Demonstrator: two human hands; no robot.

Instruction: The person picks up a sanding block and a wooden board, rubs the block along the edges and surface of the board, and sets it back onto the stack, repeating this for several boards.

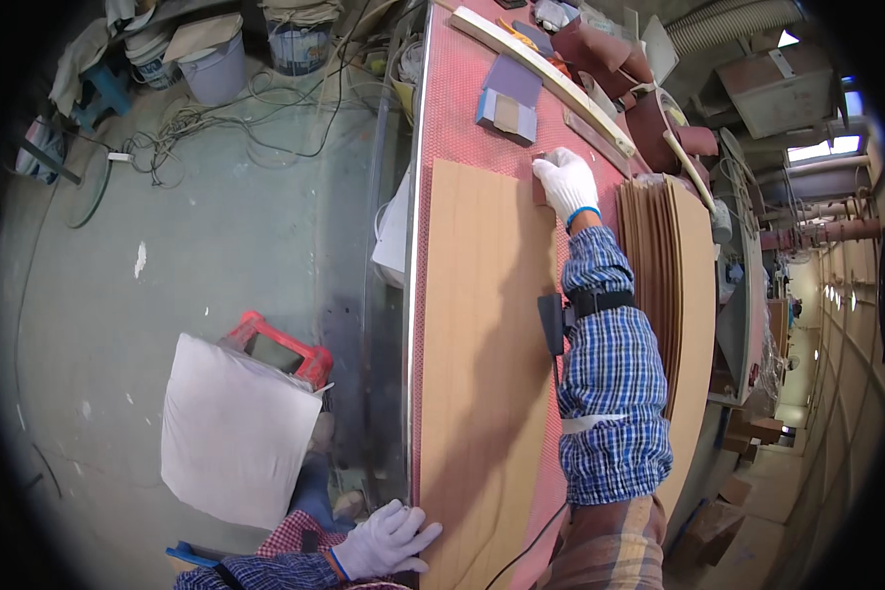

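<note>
Right hand (pixel 566 183) clamps block (pixel 540 187) on veneer (pixel 482 324); left hand (pixel 388 541) flat, fingers apart. Keep sheet pinned, stroke along grain.

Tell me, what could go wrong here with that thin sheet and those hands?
1. The wood sheet looks thin; the right hand presses a small block at its far end, the left hand rests at the near edge, so the middle could shift or buckle.
2. The sheet stack sits close beside the right forearm and could get knocked.
3. Floor cables might trip someone.
</note>
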